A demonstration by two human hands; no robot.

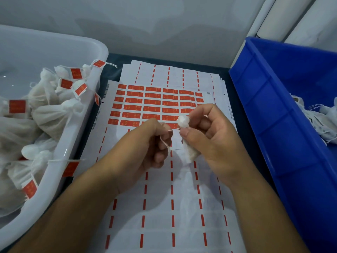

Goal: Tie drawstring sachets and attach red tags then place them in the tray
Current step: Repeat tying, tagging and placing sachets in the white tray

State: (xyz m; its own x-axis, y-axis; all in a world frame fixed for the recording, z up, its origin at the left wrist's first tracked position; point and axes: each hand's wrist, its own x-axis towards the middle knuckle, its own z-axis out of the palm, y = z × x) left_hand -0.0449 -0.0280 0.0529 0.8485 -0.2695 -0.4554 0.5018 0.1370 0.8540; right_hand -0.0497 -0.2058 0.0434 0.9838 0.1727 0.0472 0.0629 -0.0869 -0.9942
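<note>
A small white drawstring sachet (188,150) is held upright in my right hand (217,141), its gathered top sticking out above my thumb. My left hand (145,143) pinches the sachet's white drawstring (165,142) and holds it taut to the left of the neck. Both hands hover over a sheet of red tag stickers (151,105) lying flat on the table. The white tray (76,136) on the left holds several tied sachets with red tags (17,106).
A blue bin (284,114) on the right holds several untagged white sachets (317,119) at its far end. More sticker sheets (175,73), mostly peeled, lie stacked under and behind the top one. A grey wall stands behind the table.
</note>
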